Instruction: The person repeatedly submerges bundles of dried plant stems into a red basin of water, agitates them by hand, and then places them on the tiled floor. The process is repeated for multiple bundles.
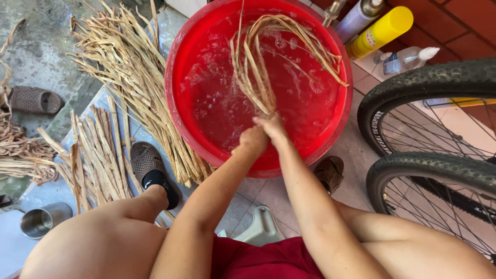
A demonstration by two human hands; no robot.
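The left hand and right hand, side by side with arms outstretched, grip a straw bundle looping beyond them over the red basin.

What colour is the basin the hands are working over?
Red; the basin shows clearly in the head view, holding water and dried fibre strips.

Location: a home yard or porch used for hand craft. Indicators: rough concrete meeting floor tiles, a red basin of water, piled dried strips, parked bicycle wheels, household bottles, loose sandals.
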